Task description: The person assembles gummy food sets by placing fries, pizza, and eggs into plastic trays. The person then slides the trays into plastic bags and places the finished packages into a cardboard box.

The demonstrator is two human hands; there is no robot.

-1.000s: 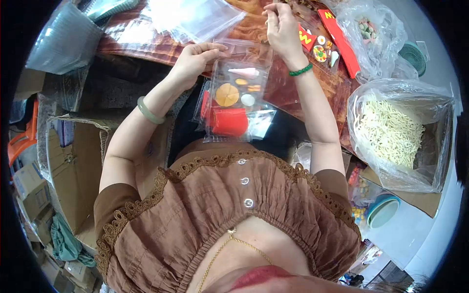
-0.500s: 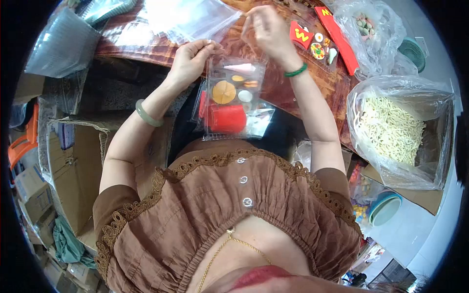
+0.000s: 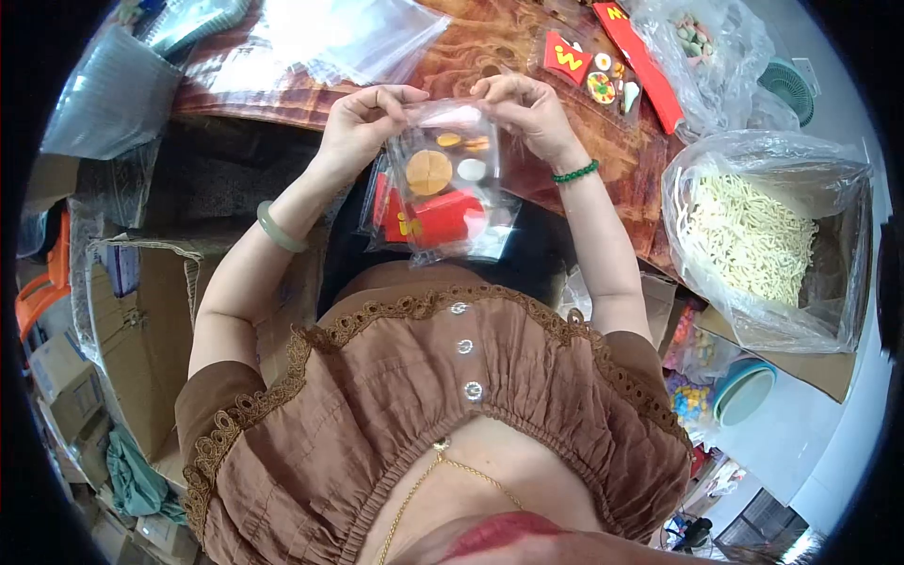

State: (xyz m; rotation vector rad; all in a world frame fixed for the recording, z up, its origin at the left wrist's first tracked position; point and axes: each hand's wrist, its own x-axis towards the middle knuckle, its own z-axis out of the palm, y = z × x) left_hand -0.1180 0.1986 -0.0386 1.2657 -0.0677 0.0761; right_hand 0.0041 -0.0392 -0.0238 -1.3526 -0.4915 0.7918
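Note:
Pinched at its upper left corner by my left hand (image 3: 369,122), a clear plastic bag (image 3: 443,200) hangs over my lap. My right hand (image 3: 527,111) grips the opposite upper corner, fingers pressed together. Through the film I see a round tan piece (image 3: 428,172), a white oval piece (image 3: 472,169), small orange pieces (image 3: 450,140) and a red piece with a yellow mark (image 3: 457,218). A pale pink piece (image 3: 457,116) shows near the top edge. Beneath, more clear bags with red pieces (image 3: 380,200) lie on my lap, partly covered.
Flat clear bags (image 3: 348,42) are piled on the wooden table (image 3: 480,52). A filled bag (image 3: 591,73) and a long red strip (image 3: 640,71) lie at the right. Beside the table stands a plastic-lined box of cream-coloured strands (image 3: 753,240). An open cardboard box (image 3: 151,330) stands at left.
My right hand has come down and left to the bag's upper right corner. My left hand has shifted slightly, and a yellow mark now shows on the red piece.

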